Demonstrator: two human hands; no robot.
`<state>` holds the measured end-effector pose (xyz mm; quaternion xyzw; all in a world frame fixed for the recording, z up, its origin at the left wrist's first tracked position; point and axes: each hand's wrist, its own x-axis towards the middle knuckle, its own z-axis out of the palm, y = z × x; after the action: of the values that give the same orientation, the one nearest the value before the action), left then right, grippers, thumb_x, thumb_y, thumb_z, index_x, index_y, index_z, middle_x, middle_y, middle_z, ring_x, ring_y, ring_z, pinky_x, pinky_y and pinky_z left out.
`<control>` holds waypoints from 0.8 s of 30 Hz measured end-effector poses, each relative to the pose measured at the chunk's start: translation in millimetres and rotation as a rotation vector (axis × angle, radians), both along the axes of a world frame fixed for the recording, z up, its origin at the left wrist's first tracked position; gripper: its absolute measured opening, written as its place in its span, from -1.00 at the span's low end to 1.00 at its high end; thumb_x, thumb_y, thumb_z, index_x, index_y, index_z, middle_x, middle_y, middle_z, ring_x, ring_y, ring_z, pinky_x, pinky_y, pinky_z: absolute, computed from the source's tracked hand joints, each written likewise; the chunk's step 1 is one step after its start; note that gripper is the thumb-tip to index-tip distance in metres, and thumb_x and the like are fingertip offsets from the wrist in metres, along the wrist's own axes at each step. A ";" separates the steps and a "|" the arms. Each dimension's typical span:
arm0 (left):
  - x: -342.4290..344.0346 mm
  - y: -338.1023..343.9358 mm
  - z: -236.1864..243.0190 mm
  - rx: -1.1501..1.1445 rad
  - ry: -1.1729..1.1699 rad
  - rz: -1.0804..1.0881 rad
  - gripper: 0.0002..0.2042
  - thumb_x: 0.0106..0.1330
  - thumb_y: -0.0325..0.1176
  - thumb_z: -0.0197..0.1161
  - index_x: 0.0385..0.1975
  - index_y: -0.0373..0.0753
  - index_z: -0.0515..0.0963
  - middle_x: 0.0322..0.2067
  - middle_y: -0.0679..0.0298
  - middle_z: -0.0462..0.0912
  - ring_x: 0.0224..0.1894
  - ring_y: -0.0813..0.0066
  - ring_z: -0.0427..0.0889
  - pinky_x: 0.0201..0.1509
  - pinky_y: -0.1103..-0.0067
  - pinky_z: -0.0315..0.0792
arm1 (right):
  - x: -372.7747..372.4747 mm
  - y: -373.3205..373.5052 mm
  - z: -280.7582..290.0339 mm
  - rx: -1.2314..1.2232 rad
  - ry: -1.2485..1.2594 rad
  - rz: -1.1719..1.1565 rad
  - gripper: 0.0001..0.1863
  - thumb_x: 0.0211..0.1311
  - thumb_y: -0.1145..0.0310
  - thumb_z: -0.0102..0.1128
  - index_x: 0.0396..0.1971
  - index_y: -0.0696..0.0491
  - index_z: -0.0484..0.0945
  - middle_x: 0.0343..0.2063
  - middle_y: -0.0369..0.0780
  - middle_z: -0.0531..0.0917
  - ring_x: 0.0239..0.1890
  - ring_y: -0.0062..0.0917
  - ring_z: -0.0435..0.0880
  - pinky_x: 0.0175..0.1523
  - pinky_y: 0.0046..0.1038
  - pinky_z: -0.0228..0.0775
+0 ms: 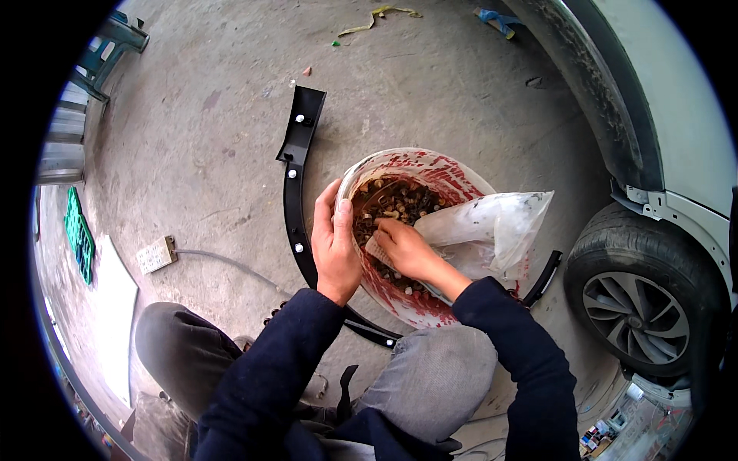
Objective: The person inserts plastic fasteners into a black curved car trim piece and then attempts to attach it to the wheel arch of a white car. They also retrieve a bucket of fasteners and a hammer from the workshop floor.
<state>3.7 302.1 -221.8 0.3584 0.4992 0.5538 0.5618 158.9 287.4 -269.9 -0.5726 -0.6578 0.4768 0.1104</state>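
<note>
A white bucket [453, 165] streaked with red paint stands on the floor between my knees. Inside it lies a heap of small brown, black and pale pieces [396, 201] that look like clips and fasteners. My left hand [337, 246] grips the bucket's left rim, thumb on top. Down in the bucket, my right hand [406, 250] is closed at the heap; a small beige thing shows by its fingers, too hidden to name. A cloudy plastic bag [484, 223] hangs over the bucket's right side. Around the bucket's left curves a black trim strip [294, 203] with white clips.
A car wheel [634, 315] and pale car body [684, 107] stand at the right. On the left are a power strip [157, 255] with a grey cable, a green plastic piece [78, 234] and a white panel [115, 323]. A blue-green stool [108, 54] is far left.
</note>
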 end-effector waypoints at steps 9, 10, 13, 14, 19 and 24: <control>-0.2 -0.3 -1.4 0.009 0.019 0.003 -0.57 0.56 -0.22 -0.04 0.25 -0.43 0.30 0.14 0.07 0.49 0.18 0.40 0.46 0.30 0.53 0.29 | -7.3 2.3 -21.7 0.259 -0.265 0.153 -0.73 0.35 0.31 0.06 -0.13 0.22 0.47 0.14 0.16 0.44 0.29 0.09 0.33 0.24 -0.05 0.34; -1.1 -0.4 -3.9 0.013 0.039 0.001 -0.56 0.56 -0.22 -0.04 0.25 -0.43 0.30 0.14 0.07 0.49 0.18 0.40 0.46 0.30 0.53 0.29 | -6.9 -3.7 -19.4 0.281 -0.228 0.191 -0.73 0.35 0.32 0.07 -0.14 0.23 0.48 0.13 0.16 0.45 0.29 0.10 0.33 0.25 -0.05 0.34; -0.7 0.0 -4.3 0.008 0.046 0.005 -0.56 0.56 -0.20 -0.04 0.25 -0.43 0.31 0.14 0.07 0.49 0.18 0.39 0.46 0.29 0.52 0.29 | -8.6 -21.0 -9.0 0.365 -0.161 0.220 -0.76 0.32 0.35 0.09 -0.20 0.24 0.49 0.12 0.15 0.46 0.31 0.14 0.29 0.28 -0.04 0.32; -0.7 0.1 -3.3 0.002 0.039 0.008 -0.55 0.56 -0.19 -0.04 0.25 -0.43 0.31 0.14 0.07 0.49 0.18 0.39 0.46 0.29 0.52 0.29 | -7.2 -20.7 -6.5 0.340 -0.141 0.224 -0.76 0.32 0.35 0.09 -0.21 0.24 0.49 0.11 0.15 0.46 0.31 0.15 0.28 0.28 -0.04 0.32; 1.1 0.3 -2.1 -0.007 0.013 0.002 -0.56 0.56 -0.20 -0.04 0.25 -0.43 0.31 0.14 0.06 0.48 0.19 0.38 0.45 0.31 0.52 0.27 | -5.9 -21.8 7.5 0.301 -0.197 0.280 -0.77 0.31 0.36 0.10 -0.21 0.24 0.50 0.08 0.13 0.49 0.31 0.12 0.31 0.23 -0.06 0.38; 0.7 0.9 1.3 -0.006 0.008 0.006 -0.57 0.56 -0.24 -0.03 0.25 -0.43 0.30 0.14 0.06 0.49 0.19 0.39 0.45 0.31 0.53 0.28 | 2.3 -6.6 4.3 0.317 -0.140 0.042 -0.78 0.34 0.34 0.05 -0.22 0.23 0.48 -0.04 0.09 0.57 0.06 0.05 0.52 0.09 -0.08 0.44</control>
<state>4.4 303.0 -220.4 0.3573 0.5045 0.5525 0.5591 161.2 280.8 -265.6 -0.5658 -0.7427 0.3283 0.1433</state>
